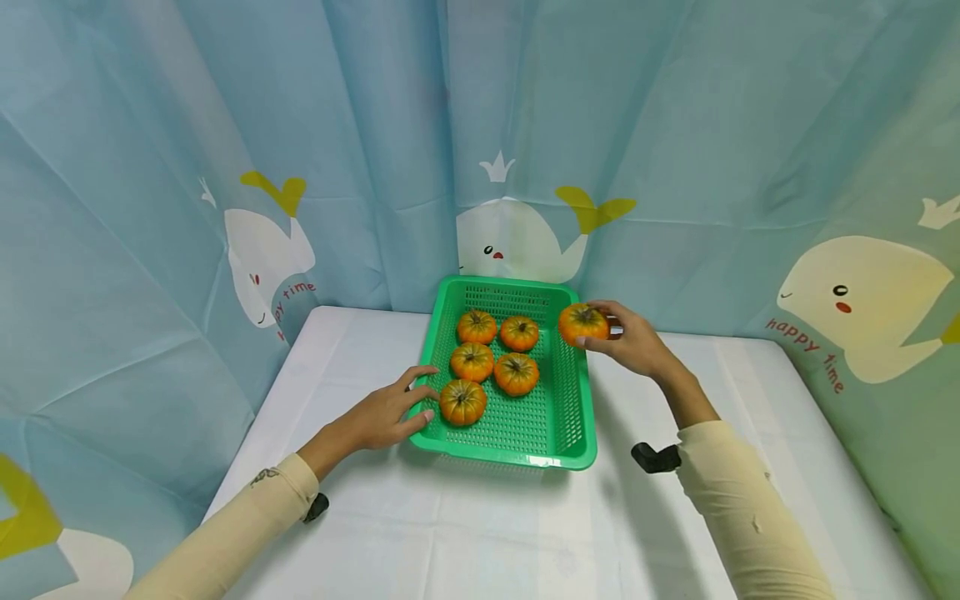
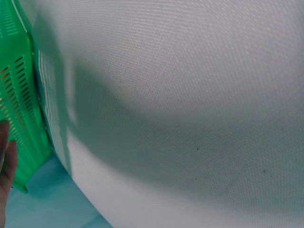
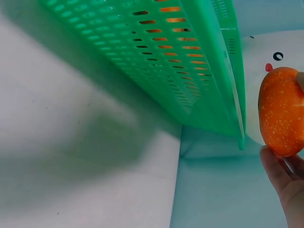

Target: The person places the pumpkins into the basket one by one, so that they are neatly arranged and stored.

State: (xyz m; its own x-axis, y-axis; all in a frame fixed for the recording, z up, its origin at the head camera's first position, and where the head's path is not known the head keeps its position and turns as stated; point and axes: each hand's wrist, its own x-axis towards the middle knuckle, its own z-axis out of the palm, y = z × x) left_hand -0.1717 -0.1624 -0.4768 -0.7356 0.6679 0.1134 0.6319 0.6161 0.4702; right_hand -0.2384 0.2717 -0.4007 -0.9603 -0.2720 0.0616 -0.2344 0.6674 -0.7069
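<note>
A green plastic basket (image 1: 551,450) holds several small orange pumpkins, one of them a front pumpkin (image 1: 462,402) near its left side. My right hand (image 1: 633,340) grips another pumpkin (image 1: 583,324) above the basket's right rim. In the right wrist view, that pumpkin (image 3: 282,111) shows its speckled orange side, with fingers beneath it. My left hand (image 1: 390,412) reaches over the left rim, fingers spread and slightly bent beside the front pumpkin. Only a few left fingers (image 2: 8,164) appear in the left wrist view, by the basket wall (image 2: 21,102); whether they touch it I cannot tell.
The basket stands on a white-covered table (image 1: 360,525), close to its back edge. Light blue curtains (image 1: 390,167) printed with white whales hang behind and at both sides. A black strap end (image 1: 656,457) sticks out by the right sleeve.
</note>
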